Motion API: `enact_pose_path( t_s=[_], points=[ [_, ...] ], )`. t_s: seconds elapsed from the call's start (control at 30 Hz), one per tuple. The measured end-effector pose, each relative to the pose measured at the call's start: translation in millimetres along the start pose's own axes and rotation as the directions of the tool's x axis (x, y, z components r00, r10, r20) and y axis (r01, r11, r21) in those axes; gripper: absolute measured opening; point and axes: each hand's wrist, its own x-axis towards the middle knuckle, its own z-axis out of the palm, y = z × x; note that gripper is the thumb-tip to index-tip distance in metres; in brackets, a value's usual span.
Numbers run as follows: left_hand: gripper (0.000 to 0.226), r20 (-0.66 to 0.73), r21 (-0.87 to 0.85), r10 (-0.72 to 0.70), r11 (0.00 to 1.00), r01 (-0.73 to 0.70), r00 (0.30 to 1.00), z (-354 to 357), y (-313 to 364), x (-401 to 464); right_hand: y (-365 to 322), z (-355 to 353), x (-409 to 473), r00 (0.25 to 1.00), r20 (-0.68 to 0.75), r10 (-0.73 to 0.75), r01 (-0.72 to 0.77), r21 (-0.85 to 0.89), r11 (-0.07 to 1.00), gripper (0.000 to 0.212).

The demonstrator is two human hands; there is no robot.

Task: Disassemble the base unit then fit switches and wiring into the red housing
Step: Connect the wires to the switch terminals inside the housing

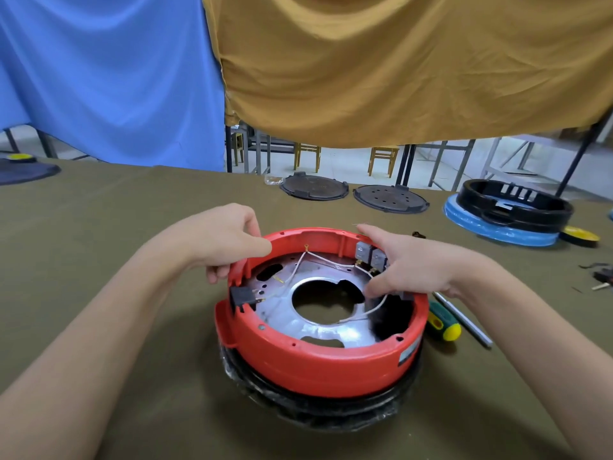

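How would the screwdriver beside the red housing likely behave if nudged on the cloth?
The screwdriver lies flat with a round handle and thin shaft, so it would probably roll. The cloth may slow it. It looks rigid, unlikely to bend.

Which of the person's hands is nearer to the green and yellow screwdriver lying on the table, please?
The right hand. It rests on the right rim of the red housing, just above the screwdriver beside that housing. The left hand grips the far-left rim, across the housing from the tool.
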Motion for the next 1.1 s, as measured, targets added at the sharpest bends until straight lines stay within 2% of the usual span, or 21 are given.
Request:
enact_pose_path(
  t_s=[0.2, 0.33, 0.43, 0.57, 0.67, 0.7, 0.77, 0.83, 0.9, 1.0, 1.1],
  points=[
    [0.014, 0.034, -0.045, -0.010, 0.999, 0.011, 0.999, -1.1, -1.2, 0.7, 0.5, -0.3, -1.0, 0.999, 0.026, -0.019, 0.017, 0.062, 0.998, 0.094],
    [0.014, 0.010, -0.040, -0.006, 0.999, 0.007, 1.000, -1.1, -4.1, 3.7, 4.4, -2.2, 0.0, 0.999, 0.036, -0.026, 0.024, 0.074, 0.997, 0.097],
    [0.014, -0.037, -0.025, -0.001, 1.000, 0.000, 0.999, -0.5, -8.1, 7.9, 8.9, -9.1, -2.2, 0.991, 0.124, -0.052, 0.029, 0.188, 0.982, 0.101],
    [0.013, -0.041, -0.030, 0.008, 1.000, -0.009, 0.999, 2.7, -10.7, 11.6, 9.5, -10.9, -3.3, 0.983, 0.161, -0.088, 0.073, 0.099, 0.992, 0.108],
    [0.014, -0.039, -0.035, 0.011, 0.999, -0.013, 0.999, 2.1, -11.4, 12.1, 10.4, -11.2, -3.4, 0.979, 0.160, -0.128, 0.112, 0.106, 0.988, 0.106],
    [0.014, -0.041, -0.037, 0.010, 0.999, -0.012, 0.999, 1.8, -11.8, 11.8, 10.6, -12.2, -4.3, 0.975, 0.159, -0.156, 0.135, 0.137, 0.981, 0.102],
    [0.014, -0.042, -0.044, 0.011, 0.999, -0.012, 0.999, 1.2, -11.9, 11.6, 10.0, -16.5, -7.3, 0.961, 0.149, -0.235, 0.214, 0.144, 0.966, 0.080],
    [0.014, -0.044, -0.047, 0.017, 0.999, -0.020, 0.999, 1.5, -11.2, 11.7, 8.2, -20.2, -10.9, 0.941, 0.159, -0.297, 0.296, 0.035, 0.955, 0.049],
    [0.014, -0.047, -0.044, 0.029, 0.999, -0.031, 0.998, 1.8, -10.8, 11.9, 5.8, -20.0, -12.4, 0.921, 0.200, -0.336, 0.357, -0.081, 0.931, 0.032],
    [0.015, -0.049, -0.052, 0.038, 0.998, -0.040, 0.998, 1.9, -10.0, 11.5, 2.5, -14.1, -10.9, 0.912, 0.243, -0.332, 0.386, -0.230, 0.893, 0.020],
    [0.014, -0.046, -0.062, 0.044, 0.997, -0.047, 0.998, 2.3, -9.7, 9.8, 2.7, -15.4, -10.7, 0.919, 0.239, -0.315, 0.372, -0.254, 0.893, 0.015]
  ],
)
